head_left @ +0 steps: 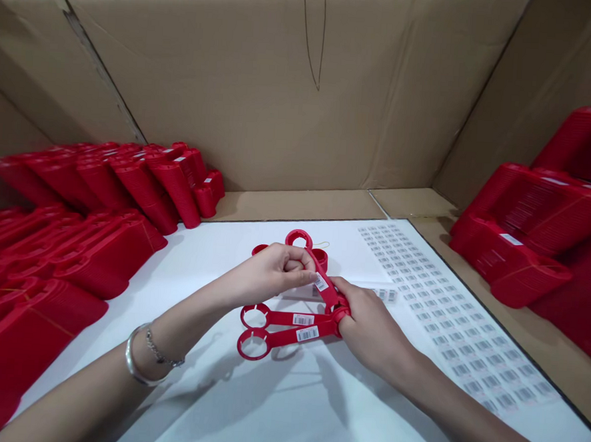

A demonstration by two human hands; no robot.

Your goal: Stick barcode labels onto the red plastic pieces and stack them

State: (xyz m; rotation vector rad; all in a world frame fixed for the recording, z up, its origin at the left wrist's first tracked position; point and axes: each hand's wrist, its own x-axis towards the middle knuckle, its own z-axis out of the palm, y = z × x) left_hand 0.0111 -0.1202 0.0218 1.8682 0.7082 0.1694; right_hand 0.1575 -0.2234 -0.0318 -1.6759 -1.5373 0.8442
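Note:
My right hand (369,322) is wrapped round the ends of several red plastic ring wrenches, which fan out to the left. Two lower wrenches (284,339) each carry a white barcode label (307,334). An upper wrench (332,294) points away from me, its ring (299,240) at the far end. My left hand (287,270) is closed, with thumb and finger at the edge of a barcode sticker (321,282) on that upper wrench. More red rings (319,256) show behind my left hand, partly hidden by it.
A sheet of barcode stickers (450,317) lies on the right of the white work surface (189,401). Stacked red wrenches (88,242) crowd the left side, and more red stacks (519,241) stand at the right. Cardboard walls (263,99) enclose the back, where a thin wire loop (318,82) hangs.

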